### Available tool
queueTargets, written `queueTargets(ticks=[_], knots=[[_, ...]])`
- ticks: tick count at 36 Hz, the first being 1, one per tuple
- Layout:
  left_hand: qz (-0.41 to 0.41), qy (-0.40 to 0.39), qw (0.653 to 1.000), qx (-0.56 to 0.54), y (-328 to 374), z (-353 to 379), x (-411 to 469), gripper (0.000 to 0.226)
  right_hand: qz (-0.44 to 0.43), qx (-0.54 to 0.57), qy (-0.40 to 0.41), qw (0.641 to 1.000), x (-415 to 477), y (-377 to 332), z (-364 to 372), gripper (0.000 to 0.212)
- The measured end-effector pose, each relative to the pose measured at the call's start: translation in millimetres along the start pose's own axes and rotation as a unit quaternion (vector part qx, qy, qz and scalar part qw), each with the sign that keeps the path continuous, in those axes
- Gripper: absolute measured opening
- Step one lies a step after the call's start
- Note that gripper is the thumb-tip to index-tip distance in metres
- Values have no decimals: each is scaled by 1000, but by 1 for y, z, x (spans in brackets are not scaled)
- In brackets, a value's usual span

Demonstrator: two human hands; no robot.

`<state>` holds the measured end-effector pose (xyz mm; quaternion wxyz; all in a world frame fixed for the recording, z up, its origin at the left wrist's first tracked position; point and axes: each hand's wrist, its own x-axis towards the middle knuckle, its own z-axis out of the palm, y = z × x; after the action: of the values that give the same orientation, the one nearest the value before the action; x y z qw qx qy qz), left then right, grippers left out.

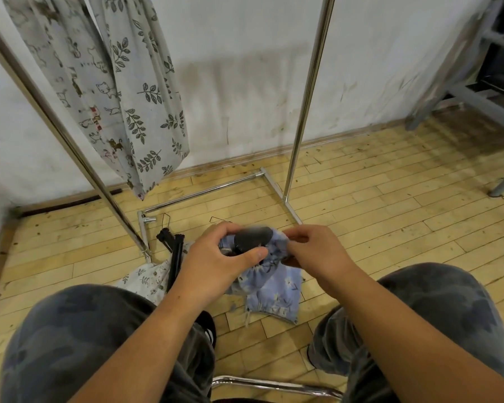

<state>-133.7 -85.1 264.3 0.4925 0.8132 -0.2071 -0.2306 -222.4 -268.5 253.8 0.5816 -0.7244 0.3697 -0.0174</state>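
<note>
Blue floral garment held low over floor, gathered edge pinched by left grip and right grip round blurred dark piece. Judged midway: two cloths on rack, this one and white garment unhung.

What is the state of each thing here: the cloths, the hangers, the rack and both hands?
blue cloth: bunched at the top, held by both hands, rest hanging down.
left hand: gripping the blue cloth.
right hand: pinching the blue cloth's edge.
rack: standing upright.
leaf-print cloth: hanging from the rack.
cat-print cloth: hanging beside it.
white cloth: crumpled on the floor.
black hangers: lying on the floor.
</note>
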Motion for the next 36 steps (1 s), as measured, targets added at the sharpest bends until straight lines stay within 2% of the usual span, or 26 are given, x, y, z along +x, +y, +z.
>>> queueTargets(ticks=[3,7,10,12,15,20,22,24,28,33,36], knots=[[-6,18,1000,-13,1,-2,-1,31,27,145,-29,989,-6,-3,-3,22],[-10,37,999,-33,2,-5,-1,35,70,174,-14,982,-12,-5,1,15],[-15,51,998,-40,2,-3,-1,37,98,104,-32,989,-14,-5,10,37],[-16,57,998,-37,2,-2,-1,38,84,19,-41,995,-15,-2,17,48],[-13,60,997,-45,3,-1,-2,36,38,-85,-14,996,-16,3,21,43],[-2,63,997,-34,5,-2,-5,29,29,-151,4,988,-18,7,13,47],[5,55,998,-22,3,-1,-4,31,43,-109,0,993,-17,8,12,40],[12,52,999,-6,-1,0,-2,37,63,-8,-3,998,-15,7,11,28],[23,52,998,15,-4,1,2,42,82,155,-11,984,-16,3,13,21],[51,37,997,34,-2,5,2,34,165,355,-47,919,-19,-8,14,24],[63,27,995,69,-3,10,1,31,191,369,-65,907,-22,-15,15,17]])
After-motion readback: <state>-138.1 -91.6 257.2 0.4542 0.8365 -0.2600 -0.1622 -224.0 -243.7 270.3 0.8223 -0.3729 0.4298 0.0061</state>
